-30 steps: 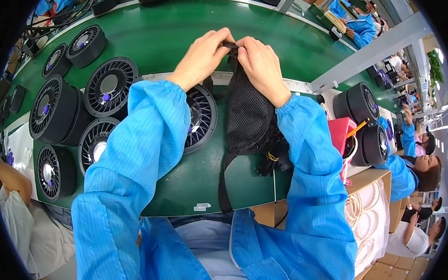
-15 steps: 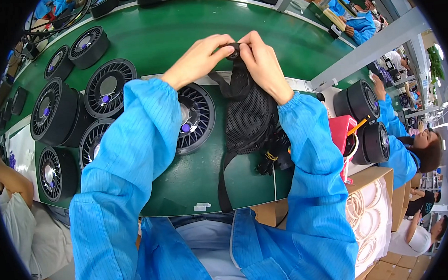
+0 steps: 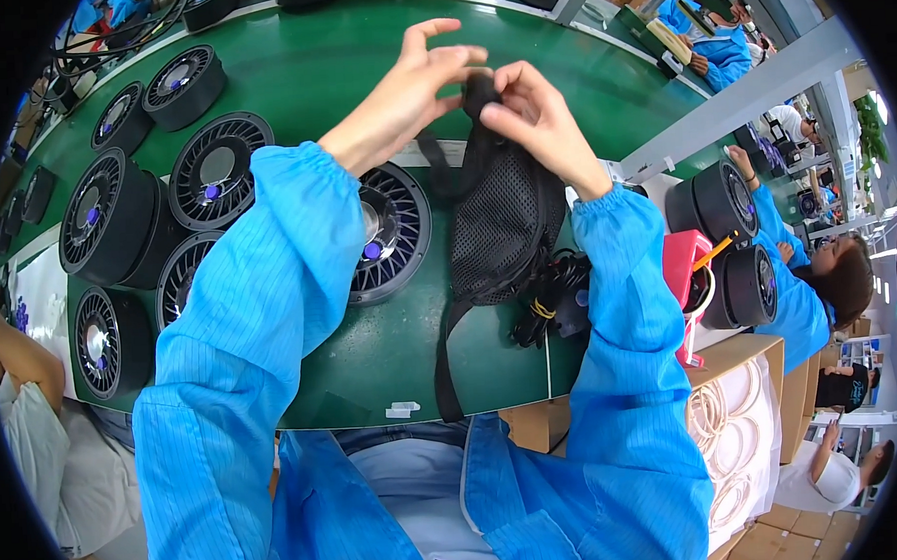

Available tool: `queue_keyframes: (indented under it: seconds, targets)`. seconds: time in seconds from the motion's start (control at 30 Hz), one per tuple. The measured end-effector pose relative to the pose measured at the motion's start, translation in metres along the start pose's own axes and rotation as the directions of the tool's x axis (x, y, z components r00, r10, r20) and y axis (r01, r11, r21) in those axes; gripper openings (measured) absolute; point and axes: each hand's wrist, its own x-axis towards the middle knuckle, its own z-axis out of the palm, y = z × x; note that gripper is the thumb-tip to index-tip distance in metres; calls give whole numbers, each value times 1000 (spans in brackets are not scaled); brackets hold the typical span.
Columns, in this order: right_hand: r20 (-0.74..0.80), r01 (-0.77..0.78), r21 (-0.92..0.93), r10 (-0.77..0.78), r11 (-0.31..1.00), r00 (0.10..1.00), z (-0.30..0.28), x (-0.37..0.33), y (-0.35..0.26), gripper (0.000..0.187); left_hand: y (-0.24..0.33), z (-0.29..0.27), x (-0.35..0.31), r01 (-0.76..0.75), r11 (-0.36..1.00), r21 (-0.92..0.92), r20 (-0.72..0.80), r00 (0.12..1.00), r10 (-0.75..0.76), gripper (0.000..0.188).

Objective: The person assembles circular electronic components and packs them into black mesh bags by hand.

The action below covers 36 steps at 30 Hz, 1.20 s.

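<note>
A black mesh bag with a dark strap lies on the green table in front of me. Its far end is lifted as a rolled black strap piece. My right hand pinches that piece between thumb and fingers. Beside it on the left, my left hand has its fingers spread, the tips close to the strap; whether they touch it I cannot tell. A bundled black cable with a yellow tie lies by the bag's near right side. Under my left forearm is a black spoked wheel, partly covered.
Several more black wheels stand on the left of the green table. At the right are a red holder with a pencil, wheels and a cardboard box of pale rings. A grey metal post slants across. Co-workers sit on both sides.
My left hand has loosened from the strap end, its fingers now spread. My right hand still pinches it and has shifted slightly right. The bag has moved little.
</note>
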Motion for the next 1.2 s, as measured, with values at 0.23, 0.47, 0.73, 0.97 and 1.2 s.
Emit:
queue_keyframes:
  seconds: [0.23,0.47,0.73,0.97,1.2]
  targets:
    - [-49,103,79,-99,992,994,-11,1,4,37,-28,-14,-9,-172,924,342,225,970,97,39]
    - [90,85,-38,-81,996,993,-21,-7,0,55,-37,-13,16,-459,531,712,379,888,259,46]
    - [57,164,-329,-153,930,987,-31,-7,2,45,-51,4,14,-518,288,806,381,825,418,37]
    - [26,198,-469,-210,861,977,-29,-9,-9,42,-36,0,14,-512,-27,859,477,780,405,35]
    - [-38,152,-577,-212,802,976,-16,-5,-18,38,-12,-3,5,-532,-256,807,590,731,342,29]
